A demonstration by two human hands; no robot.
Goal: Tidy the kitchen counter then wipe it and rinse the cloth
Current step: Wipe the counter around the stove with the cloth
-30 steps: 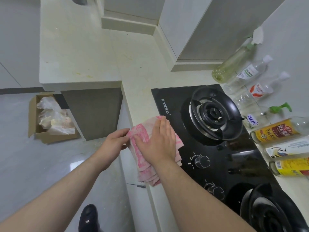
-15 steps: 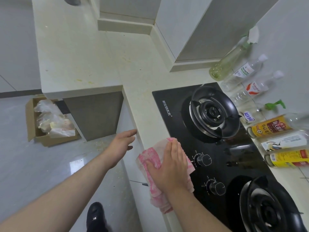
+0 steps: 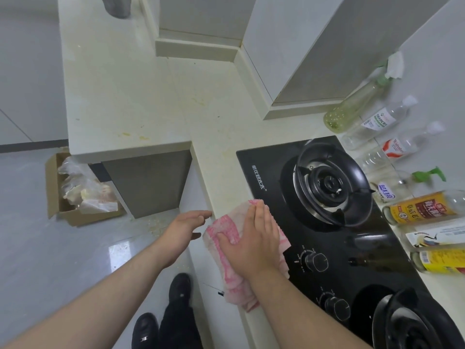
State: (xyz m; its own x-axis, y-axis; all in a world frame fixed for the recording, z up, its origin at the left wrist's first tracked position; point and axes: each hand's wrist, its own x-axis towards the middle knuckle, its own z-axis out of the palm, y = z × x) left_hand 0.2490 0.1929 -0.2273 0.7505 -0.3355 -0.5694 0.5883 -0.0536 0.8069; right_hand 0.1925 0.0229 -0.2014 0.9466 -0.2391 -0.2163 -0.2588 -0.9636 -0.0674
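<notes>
Pink-and-white cloth [image 3: 232,250] lies on the front strip of the cream counter [image 3: 141,96], with its near end hanging over the counter edge and its far side lapping onto the black glass hob [image 3: 352,248]. The right hand [image 3: 254,244] presses flat on top of it, fingers straight and held together, pointing away from the person, the thumb spread out toward the left over the cloth. The left hand [image 3: 185,229] hovers just off the counter's front edge, beside the cloth, with its fingers straight and relaxed and holding nothing; whether its fingertips touch the edge cannot be told.

The hob carries 2 burners: 1 ring [image 3: 327,183] at the far side and a second [image 3: 412,323] at the near right corner, cut by the frame. 2 knobs [image 3: 314,260] sit along its front edge, just right of the cloth. Along the wall to the right of the hob stands a row of bottles [image 3: 422,207], some clear, some with yellow labels, 1 with a green pump top.

Yellowish stains mark the counter further back, on the wider section that juts to the left. On the grey floor below that section sits a cardboard box [image 3: 75,192] filled with crumpled plastic bags. 2 dark shoes [image 3: 161,313] show at the bottom of the view.
</notes>
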